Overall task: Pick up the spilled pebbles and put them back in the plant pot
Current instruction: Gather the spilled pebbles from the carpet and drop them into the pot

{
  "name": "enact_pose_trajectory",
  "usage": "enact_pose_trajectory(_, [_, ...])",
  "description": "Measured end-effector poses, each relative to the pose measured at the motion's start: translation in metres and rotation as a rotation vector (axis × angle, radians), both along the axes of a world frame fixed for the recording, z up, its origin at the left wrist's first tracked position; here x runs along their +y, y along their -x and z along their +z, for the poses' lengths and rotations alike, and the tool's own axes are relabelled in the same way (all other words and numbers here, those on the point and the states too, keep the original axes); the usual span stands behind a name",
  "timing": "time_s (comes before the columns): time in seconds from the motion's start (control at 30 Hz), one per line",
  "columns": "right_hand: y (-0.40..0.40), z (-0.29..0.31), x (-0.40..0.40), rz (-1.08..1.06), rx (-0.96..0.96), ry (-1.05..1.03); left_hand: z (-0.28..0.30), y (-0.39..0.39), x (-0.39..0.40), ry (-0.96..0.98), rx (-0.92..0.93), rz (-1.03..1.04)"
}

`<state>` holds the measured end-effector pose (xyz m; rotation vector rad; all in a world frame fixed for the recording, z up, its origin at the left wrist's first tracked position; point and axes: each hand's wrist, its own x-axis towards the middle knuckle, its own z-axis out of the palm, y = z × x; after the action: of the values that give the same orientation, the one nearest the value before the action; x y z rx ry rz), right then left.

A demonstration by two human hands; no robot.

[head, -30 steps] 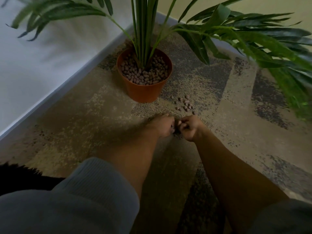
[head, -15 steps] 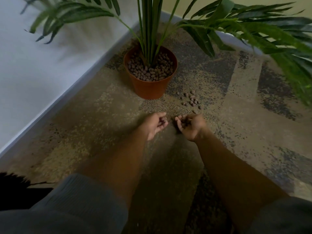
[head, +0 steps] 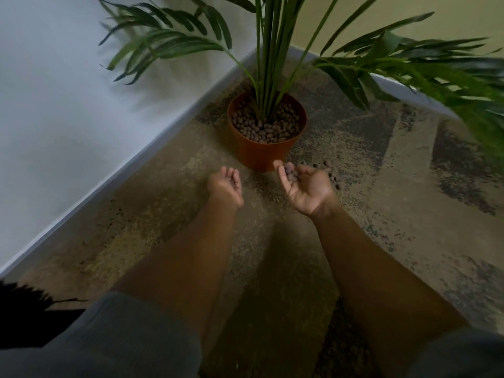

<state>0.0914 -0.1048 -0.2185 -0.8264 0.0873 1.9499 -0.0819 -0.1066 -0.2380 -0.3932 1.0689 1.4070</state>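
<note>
An orange plant pot (head: pixel 261 156) stands on the carpet in the room's corner, topped with brown pebbles (head: pixel 266 126) around the green stems. My right hand (head: pixel 306 186) is palm up just in front of the pot's right side, cupping several pebbles (head: pixel 290 171) on its fingers. My left hand (head: pixel 226 185) is to the left of it, palm up with fingers curled; I cannot tell whether it holds pebbles. A few spilled pebbles (head: pixel 331 175) lie on the carpet behind my right hand, partly hidden by it.
A white wall with a skirting board (head: pixel 131 165) runs along the left and meets a second wall behind the pot. Long palm fronds (head: pixel 425 66) hang over the right side. The patterned carpet (head: pixel 409 214) spreads to the right and front.
Both hands have lifted off the carpet, turned palm up and moved apart toward the pot. The right hand has opened to show pebbles. The camera has moved closer.
</note>
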Motion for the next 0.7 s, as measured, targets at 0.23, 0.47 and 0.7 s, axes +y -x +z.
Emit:
enact_pose_trajectory(0.23, [0.019, 0.060, 0.024, -0.057, -0.006, -0.141, 0.070, -0.007, 0.037, -0.234, 0.032, -0.005])
enact_pose_trajectory(0.47, [0.029, 0.093, 0.049, -0.042, -0.068, -0.145, 0.098, -0.015, 0.060, -0.353, -0.013, -0.134])
enact_pose_trajectory(0.7, [0.026, 0.093, 0.052, 0.002, -0.053, -0.191, 0.106, -0.017, 0.064, -0.432, -0.026, -0.226])
